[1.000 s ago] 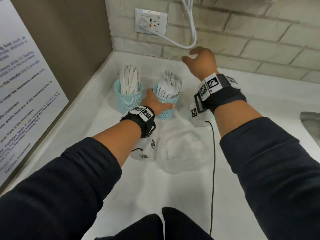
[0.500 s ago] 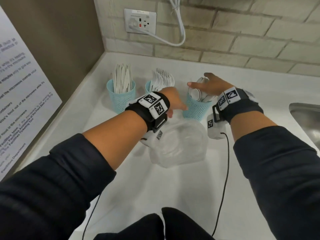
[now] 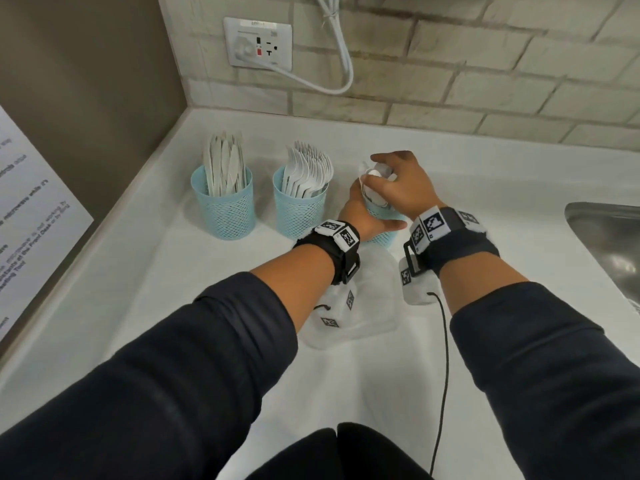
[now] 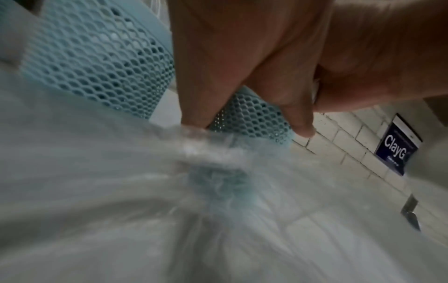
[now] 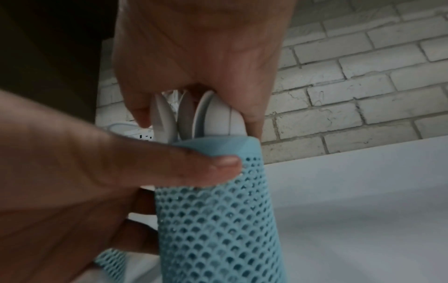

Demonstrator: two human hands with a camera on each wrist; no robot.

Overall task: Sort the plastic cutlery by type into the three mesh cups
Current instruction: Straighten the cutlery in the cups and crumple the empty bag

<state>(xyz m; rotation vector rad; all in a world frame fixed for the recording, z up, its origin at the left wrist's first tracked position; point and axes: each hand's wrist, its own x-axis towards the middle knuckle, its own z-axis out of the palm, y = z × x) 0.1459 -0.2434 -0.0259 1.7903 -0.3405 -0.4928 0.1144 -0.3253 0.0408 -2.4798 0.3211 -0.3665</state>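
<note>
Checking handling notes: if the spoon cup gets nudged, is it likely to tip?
Probably somewhat: the spoon cup is tall, narrow and mesh, likely light. The spoons stand above its rim, raising the weight. The left hand gripping its side suggests it needs steadying.

Both hands are covering most of the third mesh cup (image 3: 382,237), the sink (image 3: 609,244) is getting cropped, and the plastic bag (image 4: 121,191) is looking blurry.

A white surface (image 3: 485,188) meets a pale brick wall (image 3: 485,64) carrying a socket (image 3: 258,43) and white cable (image 3: 341,53). A steel sink (image 3: 609,244) lies right; a brown panel (image 3: 86,81) with a notice (image 3: 31,188) stands left.
</note>
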